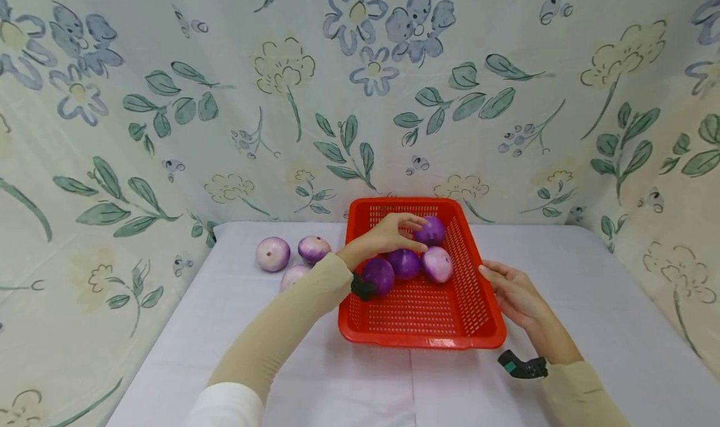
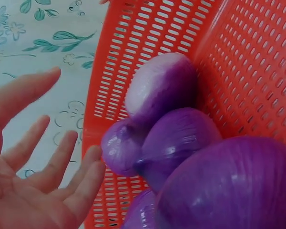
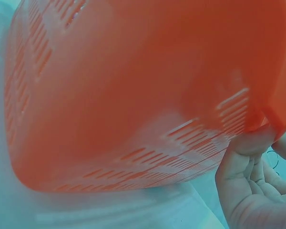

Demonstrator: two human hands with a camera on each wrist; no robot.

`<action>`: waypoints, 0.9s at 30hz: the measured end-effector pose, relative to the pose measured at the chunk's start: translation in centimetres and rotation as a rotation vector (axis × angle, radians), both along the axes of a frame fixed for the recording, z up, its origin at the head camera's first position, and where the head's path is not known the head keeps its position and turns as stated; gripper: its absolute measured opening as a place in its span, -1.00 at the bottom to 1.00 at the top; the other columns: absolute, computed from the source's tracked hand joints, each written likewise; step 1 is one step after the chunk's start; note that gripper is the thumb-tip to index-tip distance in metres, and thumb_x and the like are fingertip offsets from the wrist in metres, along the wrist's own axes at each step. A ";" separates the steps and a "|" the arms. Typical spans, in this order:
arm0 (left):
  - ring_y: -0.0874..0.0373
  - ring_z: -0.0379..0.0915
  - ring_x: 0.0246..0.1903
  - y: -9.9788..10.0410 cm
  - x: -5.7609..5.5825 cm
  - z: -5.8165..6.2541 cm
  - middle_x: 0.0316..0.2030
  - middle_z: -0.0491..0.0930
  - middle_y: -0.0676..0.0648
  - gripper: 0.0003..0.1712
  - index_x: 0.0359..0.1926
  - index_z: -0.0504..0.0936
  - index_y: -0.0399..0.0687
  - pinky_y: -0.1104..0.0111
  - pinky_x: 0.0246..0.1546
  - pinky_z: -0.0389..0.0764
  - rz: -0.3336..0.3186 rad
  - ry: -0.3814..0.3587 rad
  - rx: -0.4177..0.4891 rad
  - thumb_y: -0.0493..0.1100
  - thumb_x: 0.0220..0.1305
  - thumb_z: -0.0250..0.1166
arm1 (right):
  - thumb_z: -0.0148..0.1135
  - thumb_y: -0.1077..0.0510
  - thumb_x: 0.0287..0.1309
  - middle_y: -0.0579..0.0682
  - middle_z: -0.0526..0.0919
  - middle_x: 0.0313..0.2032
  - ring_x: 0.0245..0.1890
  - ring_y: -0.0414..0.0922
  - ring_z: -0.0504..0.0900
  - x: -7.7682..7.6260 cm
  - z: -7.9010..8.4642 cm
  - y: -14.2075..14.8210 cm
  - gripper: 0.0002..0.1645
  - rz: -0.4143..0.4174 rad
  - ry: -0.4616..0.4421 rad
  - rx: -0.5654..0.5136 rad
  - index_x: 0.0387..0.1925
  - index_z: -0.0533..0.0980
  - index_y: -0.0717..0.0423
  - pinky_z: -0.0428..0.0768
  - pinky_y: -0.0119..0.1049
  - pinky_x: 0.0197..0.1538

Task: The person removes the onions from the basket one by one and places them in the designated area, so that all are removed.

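Observation:
A red plastic basket with slotted walls holds several onions, among them a dark purple onion, a paler onion and a purple onion at the back. Over the basket my left hand reaches with spread, loosely bent fingers and nothing in its grasp; the left wrist view shows its palm bare beside a small purple onion. My right hand holds the basket's right rim, and in the right wrist view its thumb tucks up under the rim.
To the basket's left, on the white-covered table, lie a pale onion, a purple-and-white onion and a third onion, partly behind my left arm. A floral cloth hangs right behind the table.

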State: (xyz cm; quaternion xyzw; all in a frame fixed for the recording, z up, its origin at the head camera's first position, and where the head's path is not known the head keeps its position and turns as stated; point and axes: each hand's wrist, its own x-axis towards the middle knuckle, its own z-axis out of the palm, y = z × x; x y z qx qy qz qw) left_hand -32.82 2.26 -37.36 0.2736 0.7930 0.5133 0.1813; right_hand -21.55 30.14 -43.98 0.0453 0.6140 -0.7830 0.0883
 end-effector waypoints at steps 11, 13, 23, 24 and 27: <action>-0.13 0.45 0.21 2.5 -1.2 -1.9 0.24 0.51 -0.22 -0.33 0.31 0.51 -0.17 0.26 0.18 0.51 -0.071 -0.053 -0.038 -0.27 0.16 0.48 | 0.13 0.07 0.45 -0.15 0.68 -0.11 -0.16 -0.21 0.67 -0.1 -0.1 0.0 -0.36 0.001 -0.013 0.023 0.38 0.19 0.27 0.67 -0.30 -0.06; -0.13 0.45 0.22 2.9 -1.4 -2.1 0.25 0.49 -0.25 -0.32 0.32 0.49 -0.20 0.28 0.16 0.52 -0.076 -0.079 -0.017 -0.30 0.17 0.47 | 0.13 0.08 0.45 -0.15 0.69 -0.11 -0.16 -0.21 0.67 -0.2 0.0 0.0 -0.40 -0.001 -0.014 0.014 0.36 0.22 0.25 0.67 -0.31 -0.07; -0.07 0.54 0.13 3.9 -2.3 -3.7 0.18 0.55 -0.28 -0.29 0.27 0.51 -0.29 0.34 0.11 0.55 -0.075 -0.048 -0.038 -0.37 0.07 0.52 | 0.16 0.07 0.43 -0.15 0.68 -0.11 -0.15 -0.20 0.67 -0.1 0.1 -0.1 -0.44 -0.005 -0.019 0.007 0.31 0.27 0.21 0.67 -0.31 -0.05; -0.05 0.54 0.12 4.0 -2.4 -3.9 0.18 0.55 -0.28 -0.29 0.27 0.51 -0.29 0.35 0.12 0.54 -0.087 -0.031 -0.049 -0.37 0.07 0.52 | 0.16 0.07 0.43 -0.15 0.68 -0.11 -0.15 -0.20 0.67 -0.1 0.1 -0.1 -0.48 -0.007 -0.020 0.007 0.28 0.30 0.18 0.67 -0.30 -0.05; -0.02 0.53 0.14 4.3 -2.6 -4.2 0.19 0.54 -0.28 -0.29 0.27 0.51 -0.30 0.38 0.14 0.52 -0.121 -0.002 -0.072 -0.37 0.07 0.52 | 0.16 0.07 0.43 -0.14 0.68 -0.10 -0.14 -0.20 0.67 -0.1 0.1 -0.2 -0.60 -0.005 -0.015 0.010 0.19 0.37 0.09 0.67 -0.30 -0.05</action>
